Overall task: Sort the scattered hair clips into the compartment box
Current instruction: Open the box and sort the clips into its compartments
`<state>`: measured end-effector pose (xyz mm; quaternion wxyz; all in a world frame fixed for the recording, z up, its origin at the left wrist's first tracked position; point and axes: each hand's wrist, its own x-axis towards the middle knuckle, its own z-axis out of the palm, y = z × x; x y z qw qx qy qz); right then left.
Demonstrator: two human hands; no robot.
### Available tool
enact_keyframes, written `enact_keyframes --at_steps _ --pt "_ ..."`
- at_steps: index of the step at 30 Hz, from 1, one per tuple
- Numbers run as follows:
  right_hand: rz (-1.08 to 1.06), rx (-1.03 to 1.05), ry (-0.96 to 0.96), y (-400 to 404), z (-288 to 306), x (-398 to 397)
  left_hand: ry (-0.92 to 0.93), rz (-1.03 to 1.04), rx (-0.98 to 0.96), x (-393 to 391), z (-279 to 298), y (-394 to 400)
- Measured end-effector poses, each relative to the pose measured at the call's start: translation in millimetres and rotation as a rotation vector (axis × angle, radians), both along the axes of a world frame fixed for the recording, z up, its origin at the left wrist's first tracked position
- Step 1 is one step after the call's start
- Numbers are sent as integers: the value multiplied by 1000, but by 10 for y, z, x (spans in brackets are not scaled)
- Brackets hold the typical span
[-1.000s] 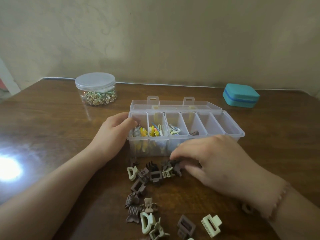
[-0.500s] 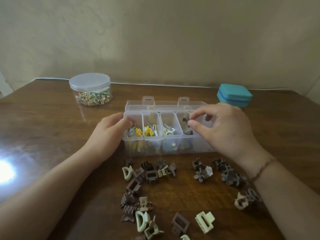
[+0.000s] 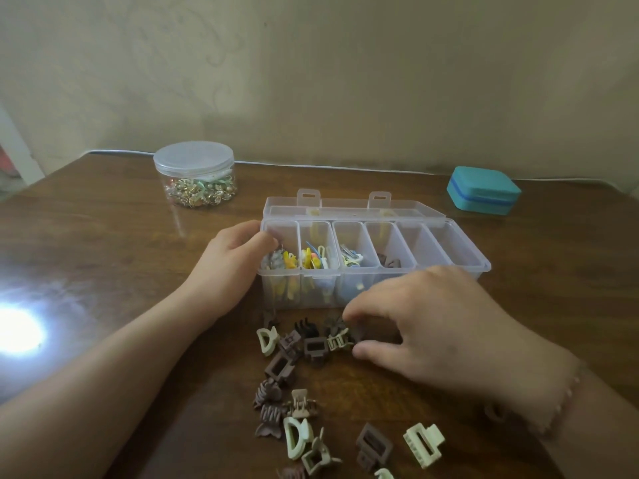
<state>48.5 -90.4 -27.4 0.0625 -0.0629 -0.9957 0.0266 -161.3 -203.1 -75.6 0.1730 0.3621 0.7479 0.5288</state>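
Beige wall (image 3: 345, 81) was seen behind a brown wooden table (image 3: 103, 236), with a bright glare spot (image 3: 17, 331) noted at the table's left edge. Clear compartment box (image 3: 449, 243) was set mid-table, lid folded back flat behind it, six compartments in a row. Coloured small clips were seen in the three left compartments, a couple of brown clips (image 3: 389, 261) in the fourth; the two right ones could not be read as holding anything. Left hand (image 3: 224, 267) was rested against the box's left end, fingers curled over the corner rim, thumb on the near side, so the box was held steady. Right hand (image 3: 428, 326) was lowered palm-down just in front of the box over the scattered hair clips (image 3: 287, 382); its grip was narrowed, forefinger and thumb brought close around a small beige clip (image 3: 338, 341), but whether the clip was actually pinched could not be told. Remaining clips, brown, beige and pale green, were spread on the table between the box and the near edge. Round clear jar (image 3: 195, 174) with a lid and gold trinkets inside was placed far left. Teal case (image 3: 483, 190) was placed far right, closed, well apart from the box.
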Motion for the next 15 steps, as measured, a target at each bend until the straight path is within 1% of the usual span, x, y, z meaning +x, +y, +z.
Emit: enact_keyframes --at_steps 8,11,12,15 --pt "18 -3 17 -6 -33 11 -3 -4 3 11 6 3" --pt "-8 -24 70 62 45 58 -10 -7 9 9 0 8" --pt "-32 -42 137 101 79 73 -10 -6 10 8 0 7" --pt "-163 -147 448 233 161 106 -10 -11 19 12 -1 10"
